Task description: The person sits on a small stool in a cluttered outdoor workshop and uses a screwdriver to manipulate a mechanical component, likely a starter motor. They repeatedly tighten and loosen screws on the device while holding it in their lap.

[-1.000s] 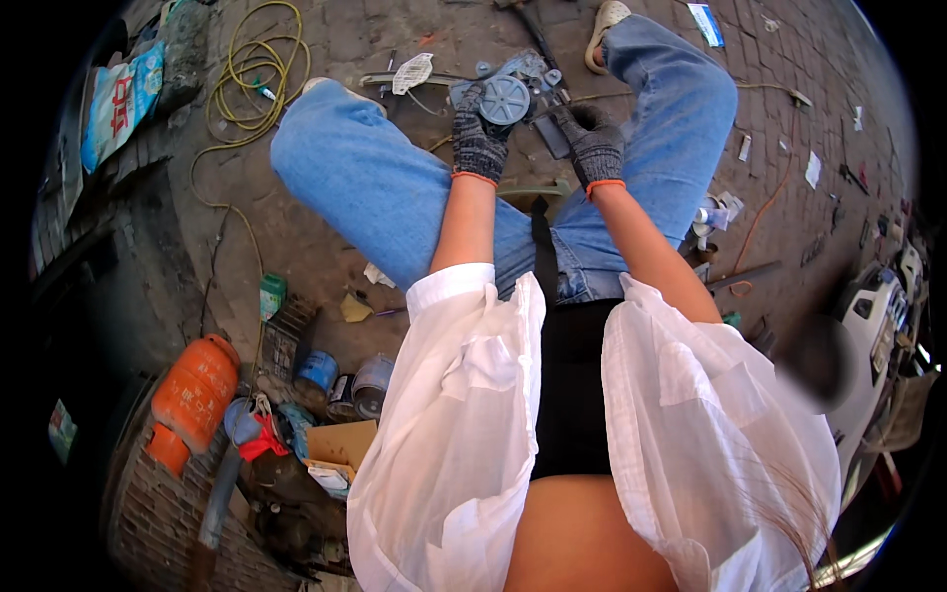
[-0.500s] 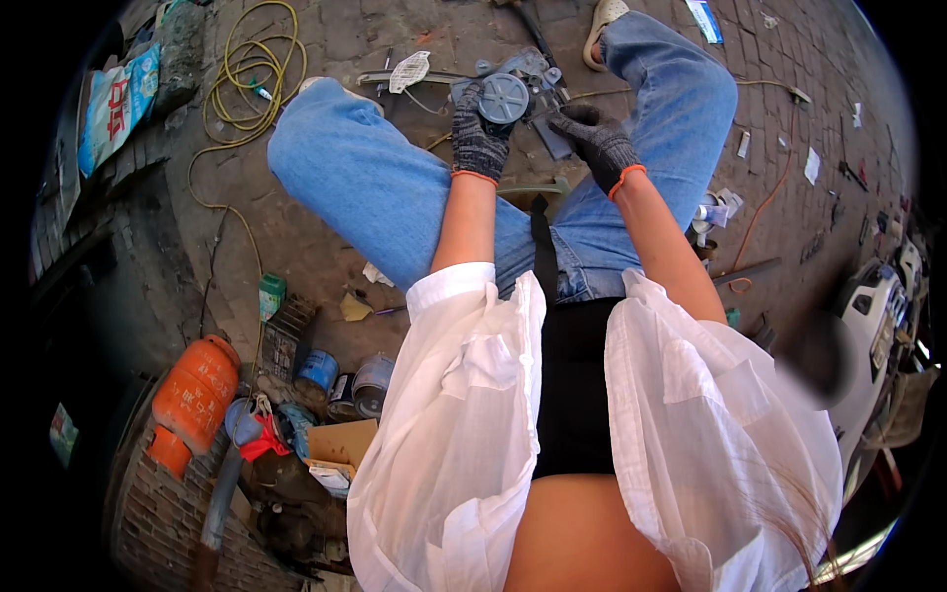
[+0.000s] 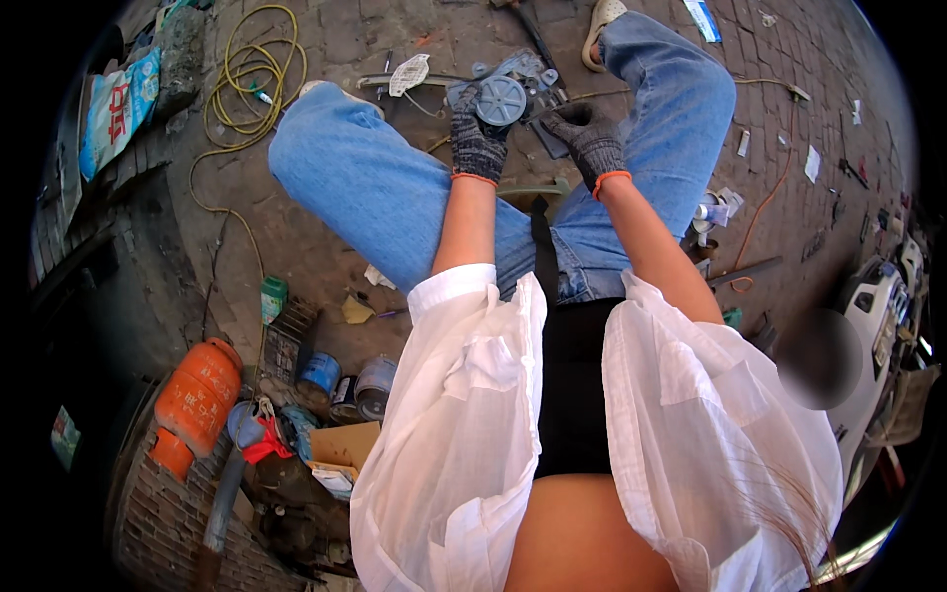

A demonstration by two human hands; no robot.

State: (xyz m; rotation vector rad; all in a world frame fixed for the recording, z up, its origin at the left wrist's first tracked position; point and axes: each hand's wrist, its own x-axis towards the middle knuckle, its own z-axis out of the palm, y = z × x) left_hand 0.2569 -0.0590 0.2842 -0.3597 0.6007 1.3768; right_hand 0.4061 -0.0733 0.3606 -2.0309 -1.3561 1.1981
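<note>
My left hand [image 3: 477, 144], in a dark grey knitted glove with an orange cuff, grips a round grey spoked drum [image 3: 501, 100] from its left side. The drum belongs to a mechanical assembly with a bracket [image 3: 525, 67] behind it. A long thin rail [image 3: 434, 77] reaches out to the left. My right hand [image 3: 590, 138], gloved alike, is just right of the assembly with its fingers curled together. What those fingers hold, if anything, is hidden. A dark flat piece [image 3: 550, 140] lies between the hands.
A dark-handled tool [image 3: 533, 35] lies beyond the assembly. A yellow hose [image 3: 237, 94] is coiled at the far left. Near left are an orange gas cylinder [image 3: 199, 395], paint cans [image 3: 320, 371] and a cardboard box [image 3: 345, 442]. Scraps and a thin cable [image 3: 779, 187] lie on the right.
My right hand has shifted slightly left, closer to the assembly, and its wrist has turned a little. The left hand keeps its grip on the drum nearly in place.
</note>
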